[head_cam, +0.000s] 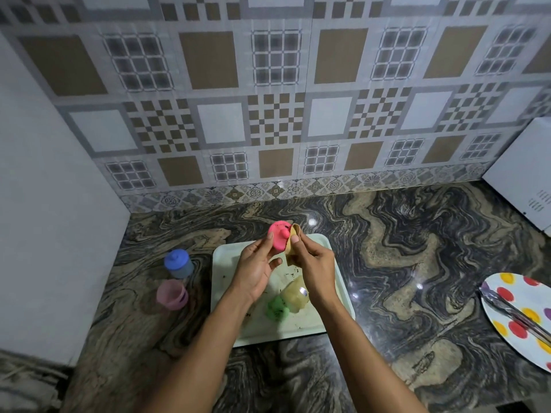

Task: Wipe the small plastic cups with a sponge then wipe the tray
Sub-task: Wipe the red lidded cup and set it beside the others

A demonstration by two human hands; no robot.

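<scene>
From my end I get two forearms, both bare from the wrists down to the bottom edge of the view. Left hand (255, 269) and right hand (317, 265) are bare too. Wrists slim. Nails cut short, and the right thumbnail (295, 239) shows clearest. Fine detail is too soft to read.

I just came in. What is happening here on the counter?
A person is wiping small plastic cups. The left hand holds a pink lid above the tray, and the right hand pinches a sponge against it. A green cup and a yellow cup are on the tray, which shows dark specks. A blue cup and a pink cup stand on the counter, left of the tray.
</scene>
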